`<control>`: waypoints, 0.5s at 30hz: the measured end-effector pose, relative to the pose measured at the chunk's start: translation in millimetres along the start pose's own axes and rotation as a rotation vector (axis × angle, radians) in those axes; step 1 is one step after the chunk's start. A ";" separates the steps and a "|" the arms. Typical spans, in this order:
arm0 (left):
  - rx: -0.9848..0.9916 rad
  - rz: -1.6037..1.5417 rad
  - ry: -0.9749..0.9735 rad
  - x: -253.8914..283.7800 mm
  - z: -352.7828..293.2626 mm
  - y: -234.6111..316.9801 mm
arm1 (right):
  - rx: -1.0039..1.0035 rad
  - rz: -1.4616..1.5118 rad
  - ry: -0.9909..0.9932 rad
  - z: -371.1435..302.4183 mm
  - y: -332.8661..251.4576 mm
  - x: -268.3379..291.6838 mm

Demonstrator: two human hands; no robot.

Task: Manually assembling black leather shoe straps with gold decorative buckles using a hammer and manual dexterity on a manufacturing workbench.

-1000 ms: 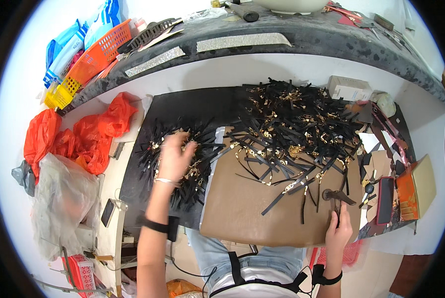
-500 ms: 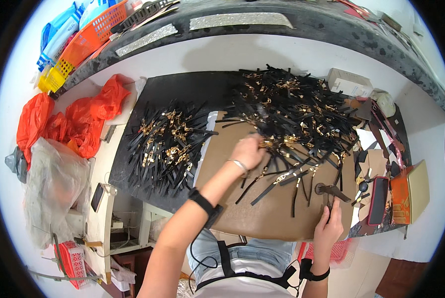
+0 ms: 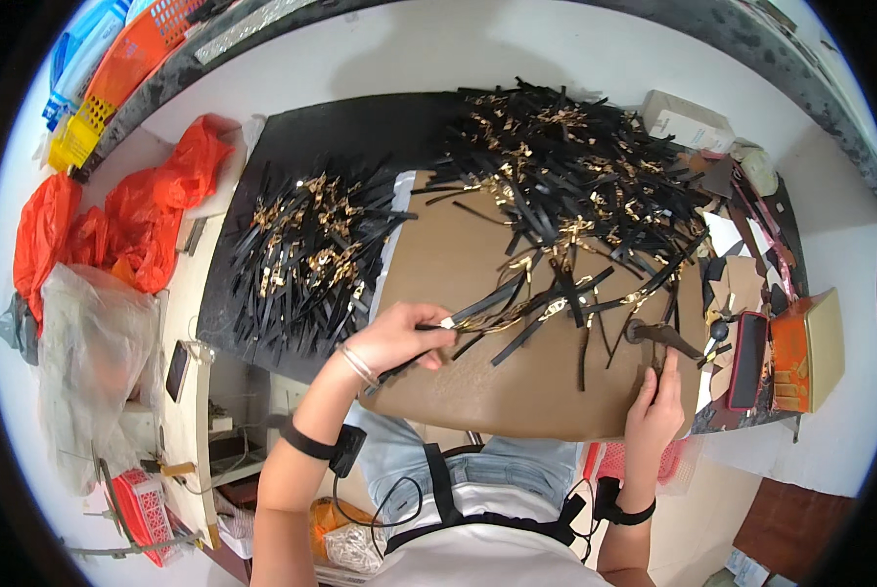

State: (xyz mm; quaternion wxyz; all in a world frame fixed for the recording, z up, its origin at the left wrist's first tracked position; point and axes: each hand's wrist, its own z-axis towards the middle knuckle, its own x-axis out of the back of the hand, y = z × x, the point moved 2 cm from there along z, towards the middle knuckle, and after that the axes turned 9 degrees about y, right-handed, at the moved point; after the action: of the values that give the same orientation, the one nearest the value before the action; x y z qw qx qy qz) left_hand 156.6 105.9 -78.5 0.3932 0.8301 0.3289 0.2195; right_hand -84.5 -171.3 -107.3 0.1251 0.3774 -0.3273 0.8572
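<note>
My left hand [image 3: 409, 338] is closed on a black strap with gold metal fittings [image 3: 487, 311], over the left part of a brown mat [image 3: 477, 391]. The strap's far end reaches toward other straps lying loose on the mat. At the mat's right side, my right hand [image 3: 653, 406] is closed round the handle of a hammer [image 3: 661, 337]. Its dark head has a round face at the left and a tapering end at the right. Beyond the hands lies a large heap of black straps [image 3: 575, 166] with gold fittings.
A second strap pile [image 3: 311, 254] covers the left of the dark table. At the right are a phone [image 3: 746, 362], an orange box [image 3: 807, 352], paper scraps and a white carton [image 3: 688, 122]. Red plastic bags [image 3: 155, 230] lie on the left, near another phone [image 3: 177, 372].
My left hand has drawn back from the large heap toward the lower left, bringing a strap with it. The right hand keeps holding the hammer at the mat's right. The view has tilted downward.
</note>
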 end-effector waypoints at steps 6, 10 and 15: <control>-0.492 0.595 0.498 0.6 -44.5 -28.6 | -0.080 -0.018 -0.038 1.4 -3.6 0.3; -0.689 0.839 0.845 -3.6 -49.3 -29.0 | -0.037 -0.004 -0.013 0.0 2.9 -2.2; -0.558 0.679 0.713 7.1 -43.0 -50.0 | -0.031 -0.038 -0.028 -0.5 -1.2 -1.5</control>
State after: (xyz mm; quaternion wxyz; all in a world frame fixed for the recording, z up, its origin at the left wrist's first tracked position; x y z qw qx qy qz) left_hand 116.0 156.6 -92.0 0.3697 0.6286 0.0854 0.6789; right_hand -83.2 -170.0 -108.1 0.1429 0.3934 -0.3351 0.8441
